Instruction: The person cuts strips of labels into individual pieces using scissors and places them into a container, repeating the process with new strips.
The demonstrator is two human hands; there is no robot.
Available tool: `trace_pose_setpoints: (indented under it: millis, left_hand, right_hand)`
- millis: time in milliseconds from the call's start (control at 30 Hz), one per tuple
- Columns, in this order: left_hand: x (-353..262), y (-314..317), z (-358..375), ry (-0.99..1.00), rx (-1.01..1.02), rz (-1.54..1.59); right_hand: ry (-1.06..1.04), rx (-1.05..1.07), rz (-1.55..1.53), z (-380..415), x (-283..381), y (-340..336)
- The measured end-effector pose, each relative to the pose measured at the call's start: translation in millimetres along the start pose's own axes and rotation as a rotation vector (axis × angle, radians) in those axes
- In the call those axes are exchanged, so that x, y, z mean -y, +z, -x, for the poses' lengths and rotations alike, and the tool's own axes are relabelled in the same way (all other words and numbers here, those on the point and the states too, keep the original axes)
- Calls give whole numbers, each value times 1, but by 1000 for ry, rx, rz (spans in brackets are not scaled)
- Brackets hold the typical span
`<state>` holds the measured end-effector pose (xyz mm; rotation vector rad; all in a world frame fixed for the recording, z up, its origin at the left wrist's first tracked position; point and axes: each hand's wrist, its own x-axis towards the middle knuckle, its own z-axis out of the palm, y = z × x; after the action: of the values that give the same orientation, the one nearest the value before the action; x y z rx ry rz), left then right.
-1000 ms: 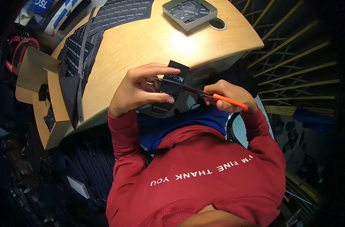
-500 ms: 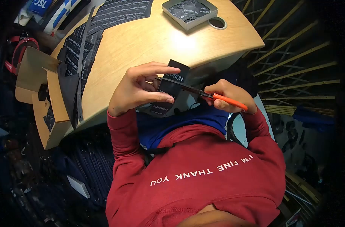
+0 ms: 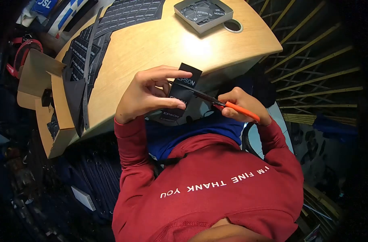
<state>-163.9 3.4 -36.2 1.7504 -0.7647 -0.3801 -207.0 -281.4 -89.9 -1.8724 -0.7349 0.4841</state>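
Note:
My left hand [image 3: 141, 94] pinches a black strip of labels [image 3: 188, 71] printed "EPSON", fingers on its upper part and thumb lower down. Below the thumb the strip hangs on, with more labels along it. A pair of scissors [image 3: 243, 111] with orange handles is gripped in my right hand [image 3: 241, 101]. Its dark blades point left and lie across the strip, between two printed labels, with their tips close to my left fingers. Both hands are in front of the table's near edge, above my lap.
On the wooden table [image 3: 151, 52] are printed black label sheets [image 3: 131, 11], a grey box [image 3: 206, 28] of cut labels and a tape roll [image 3: 233, 26]. A long metal ruler [image 3: 89, 60] lies over sheets at the left, beside an open cardboard box [image 3: 65, 115]. A folding lattice gate [image 3: 313, 60] stands right.
My right hand and the scissor handles have shifted slightly left and down. The left hand and the strip are almost where they were.

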Motion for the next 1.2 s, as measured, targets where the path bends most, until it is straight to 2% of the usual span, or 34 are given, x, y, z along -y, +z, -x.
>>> trace_pose_setpoints:
  millis: [133, 200, 300, 400, 433, 467, 533, 633, 667, 767, 900, 1133, 1200]
  left_hand:
    - [-4, -1, -2, -34, 4, -15]
    - [-9, -2, -5, -160, 13, 17]
    - [-2, -6, -16, -54, 7, -4]
    - [1, -13, -40, -97, -11, 45]
    - [1, -17, -52, -104, 1, -23]
    - [7, -22, -65, -30, 4, -62]
    - [8, -32, -93, -24, 24, -171]
    - [28, -47, -136, 100, -12, -311]
    - [35, -51, -150, 76, -43, -419]
    - [44, -56, -178, 109, -89, -456]
    - [56, -57, -198, 21, -162, -554]
    - [60, -56, -198, 23, -135, -650]
    - [64, -55, -195, 10, -237, -568]
  right_hand:
    - [-3, -40, 59, 1, -1, 2]
    - [44, -53, 84, 4, -3, 1]
    - [83, -118, 46, 15, -12, 2]
    - [178, -197, -41, 27, -19, 4]
    - [142, -225, 6, 31, -25, 5]
    - [139, -229, 13, 33, -25, 6]
    - [160, -288, -58, 38, -22, 8]
    - [179, -302, -69, 42, -22, 9]
    - [185, -309, -65, 43, -23, 10]
    - [163, -330, -83, 44, -21, 10]
    - [151, -350, -74, 44, -25, 13]
    - [151, -395, -101, 39, -28, 18]
    - [151, -428, -128, 37, -22, 18]
